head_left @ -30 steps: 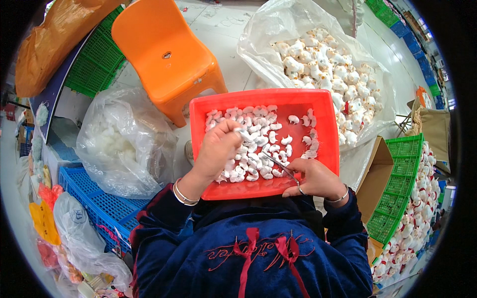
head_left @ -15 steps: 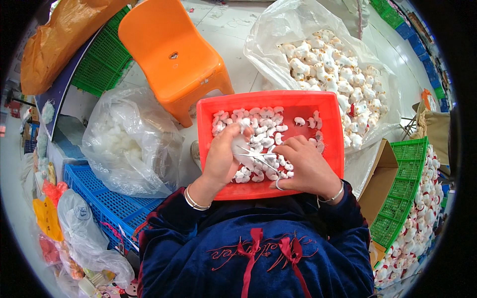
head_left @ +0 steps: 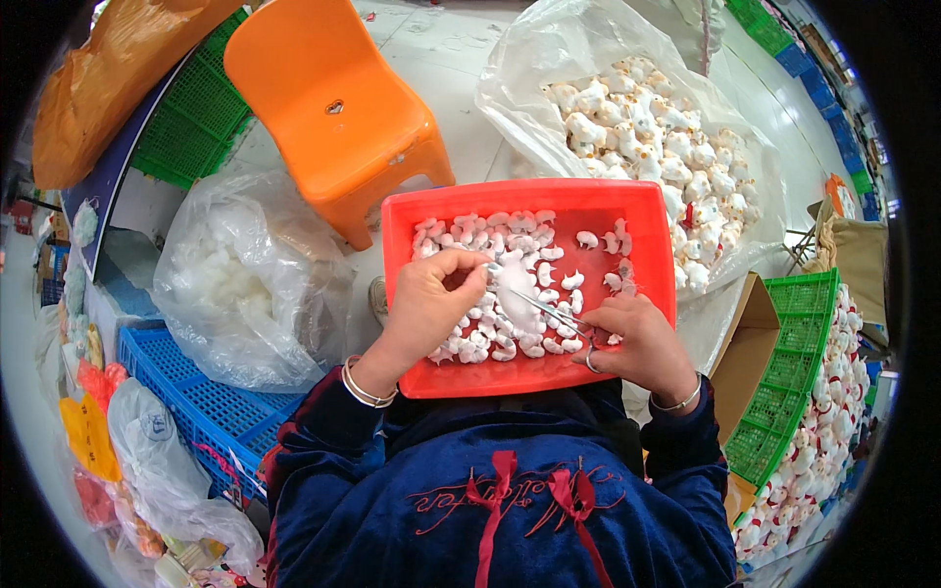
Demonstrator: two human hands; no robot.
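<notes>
Over the red tray (head_left: 627, 377) my left hand (head_left: 436, 299) pinches a small white fabric piece (head_left: 493, 268) between thumb and forefinger. My right hand (head_left: 637, 338) is closed on slim metal forceps (head_left: 561, 314) with ring handles, one finger at a ring. The forceps' tips point left toward the pinched piece and run into a tuft of white stuffing (head_left: 522, 294); whether they grip it I cannot tell. Below, many small curved white plush pieces (head_left: 505, 235) lie in the tray, with a few apart on its right side (head_left: 588, 239).
An orange chair (head_left: 338, 147) stands beyond the tray. To the left are a clear bag of stuffing (head_left: 230, 284) and a blue crate (head_left: 186, 363). A large clear bag of white plush parts (head_left: 637, 127) sits at the far right, with a green crate (head_left: 794, 343) and cardboard box (head_left: 750, 343) nearer.
My right hand has moved right and slightly down with the forceps. The white tuft now lies open to view between my hands, and my left hand has shifted slightly, fingertips pinched together.
</notes>
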